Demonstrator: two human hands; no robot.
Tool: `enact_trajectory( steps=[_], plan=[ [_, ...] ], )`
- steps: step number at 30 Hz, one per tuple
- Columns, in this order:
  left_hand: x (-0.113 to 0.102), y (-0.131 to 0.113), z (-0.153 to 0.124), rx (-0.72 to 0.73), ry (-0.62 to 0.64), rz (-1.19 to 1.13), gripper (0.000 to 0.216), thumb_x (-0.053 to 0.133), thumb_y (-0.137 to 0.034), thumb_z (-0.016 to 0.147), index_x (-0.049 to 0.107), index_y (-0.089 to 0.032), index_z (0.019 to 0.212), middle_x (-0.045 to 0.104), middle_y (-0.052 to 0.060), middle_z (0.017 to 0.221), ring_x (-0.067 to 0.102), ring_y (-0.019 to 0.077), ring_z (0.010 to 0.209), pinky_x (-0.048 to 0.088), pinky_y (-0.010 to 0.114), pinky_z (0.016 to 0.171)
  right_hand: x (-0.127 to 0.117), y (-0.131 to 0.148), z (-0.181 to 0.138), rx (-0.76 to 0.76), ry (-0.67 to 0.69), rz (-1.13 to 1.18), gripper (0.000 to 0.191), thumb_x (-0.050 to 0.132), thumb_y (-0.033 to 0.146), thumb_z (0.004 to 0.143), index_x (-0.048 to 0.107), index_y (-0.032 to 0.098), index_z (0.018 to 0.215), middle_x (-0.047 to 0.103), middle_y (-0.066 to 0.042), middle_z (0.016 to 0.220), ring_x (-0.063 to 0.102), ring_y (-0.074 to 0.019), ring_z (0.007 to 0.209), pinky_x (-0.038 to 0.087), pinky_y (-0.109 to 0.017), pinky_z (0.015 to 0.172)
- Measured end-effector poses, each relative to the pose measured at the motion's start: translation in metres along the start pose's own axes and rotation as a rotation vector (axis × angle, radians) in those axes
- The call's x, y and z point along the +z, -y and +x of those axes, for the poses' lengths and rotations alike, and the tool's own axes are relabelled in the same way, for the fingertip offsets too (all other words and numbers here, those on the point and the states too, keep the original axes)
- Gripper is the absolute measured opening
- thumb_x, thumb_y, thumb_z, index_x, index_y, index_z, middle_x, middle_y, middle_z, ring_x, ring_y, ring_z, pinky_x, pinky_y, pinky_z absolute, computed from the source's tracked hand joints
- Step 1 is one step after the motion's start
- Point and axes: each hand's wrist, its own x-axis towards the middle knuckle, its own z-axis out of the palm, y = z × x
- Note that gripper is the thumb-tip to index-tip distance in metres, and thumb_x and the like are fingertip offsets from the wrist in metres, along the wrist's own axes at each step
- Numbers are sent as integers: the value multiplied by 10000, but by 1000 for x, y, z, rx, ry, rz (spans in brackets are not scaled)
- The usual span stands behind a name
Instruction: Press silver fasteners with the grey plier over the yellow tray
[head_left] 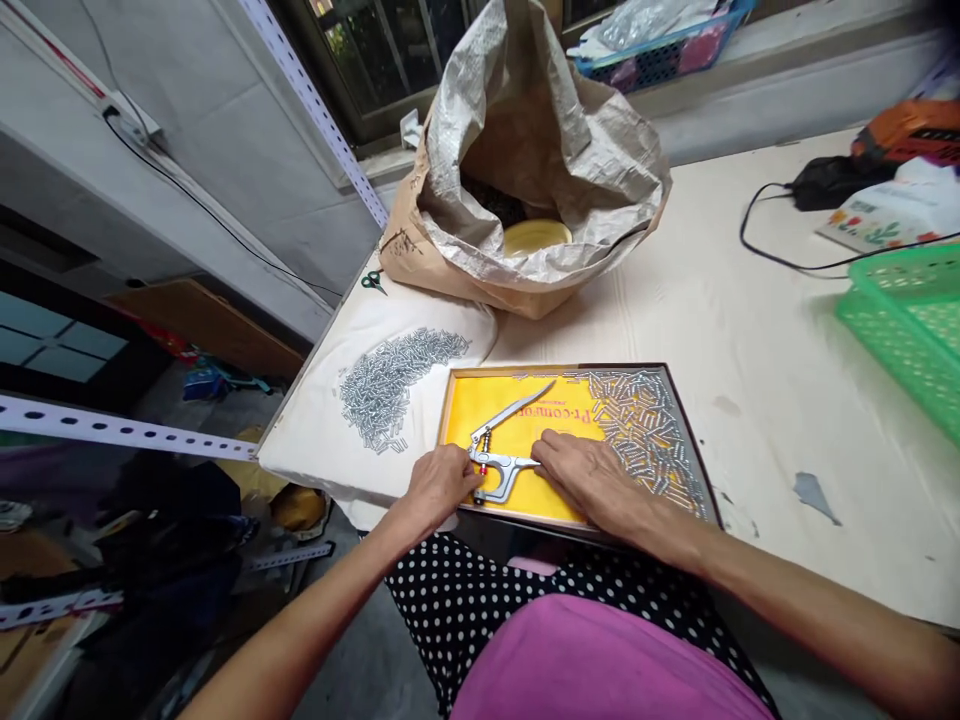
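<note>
Hand press pliers (508, 474) in silver metal, with a spring and a small red part at the jaws, lie spread in a shallow tray (444, 410) with a yellow floor. My left hand (444, 480) is closed right beside the jaws; what its fingertips pinch is hidden. My right hand (581, 470) is closed at the end of the lower handle, its fingers pressed together there. The upper handle points up and to the right, untouched. Many small metal pins or springs (649, 430) fill the tray's right side.
Left of the tray, a pile of similar small metal pieces (390, 380) lies on white cloth. Behind stands an open paper sack (465, 265) with a yellow bowl (536, 237) inside. Green scissors (373, 282) lie near the sack. A green basket (911, 310) and black cable (795, 265) are at right.
</note>
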Motion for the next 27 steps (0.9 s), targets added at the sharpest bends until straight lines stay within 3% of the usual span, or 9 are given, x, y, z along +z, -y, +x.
enact_trajectory(
  steps=[2,4,10,13,17,19,22,27],
  plan=[
    [-8,-1,1,24,14,46,182,586,-222,874,744,-160,811,744,99,885,691,225,867,431,278,685,5,-1,5,31,-72,-32,165,462,265,1027,603,199,972,646,-51,987,600,-185,873,328,-300,637],
    [-14,-8,-7,45,-49,41,205,573,-224,893,747,-144,820,744,113,900,691,225,858,440,279,695,9,-3,7,44,-118,-45,137,487,262,1017,605,211,973,645,-42,978,608,-189,885,323,-297,621],
    [-31,-43,-24,400,-405,-230,219,622,-339,939,747,-180,1024,717,68,1007,656,193,948,480,273,814,26,-6,5,1,-233,-58,74,533,194,978,598,229,973,638,-27,946,615,-190,847,342,-290,604],
    [-41,-21,1,248,-547,-160,201,623,-320,941,747,-163,965,700,84,985,619,221,989,473,302,824,35,-7,6,11,-276,-63,50,556,187,958,576,226,934,626,-28,923,616,-199,857,343,-286,593],
    [-45,47,51,-139,-615,-23,245,542,-280,973,730,-134,916,686,123,1020,577,276,1068,456,347,827,35,-9,7,26,-269,-34,60,570,202,950,554,222,896,630,-29,898,627,-198,831,346,-280,571],
    [-40,73,71,-239,-609,19,271,516,-299,979,723,-134,920,678,134,1055,569,292,1091,451,354,820,31,-12,8,2,-253,14,52,562,228,963,549,223,913,639,-24,918,640,-186,825,369,-280,583],
    [-28,92,86,-276,-545,55,259,519,-296,965,719,-146,896,674,134,1082,558,298,1116,446,341,788,25,-16,8,-26,-201,69,39,547,237,974,546,225,937,650,-14,940,655,-171,813,394,-283,604],
    [-20,97,93,-242,-493,69,239,502,-261,959,718,-164,921,677,116,1079,564,278,1103,435,316,763,19,-17,10,-16,-133,83,52,520,260,988,547,227,958,651,-22,958,666,-182,832,408,-292,616]
  ],
)
